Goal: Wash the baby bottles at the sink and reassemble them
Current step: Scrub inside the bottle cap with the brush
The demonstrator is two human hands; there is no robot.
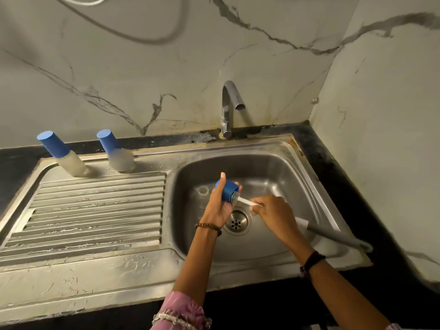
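Over the sink (297, 167), the left hand (217, 207) curls around a blue bottle cap (228, 190), thumb sticking up. The right hand (273, 214) grips a bottle brush (246, 202), its tip poking inside the cap. Two capped baby bottles (64, 154) stand on the drainboard (95, 210).

Two capped bottles, one (63, 154) upper left, one (116, 151) just right of it. One blue cap (227, 189), centre frame. One brush (333, 233), lower right. One tap (229, 108). One sink (295, 167). Two hands, left (219, 207), right (273, 214).
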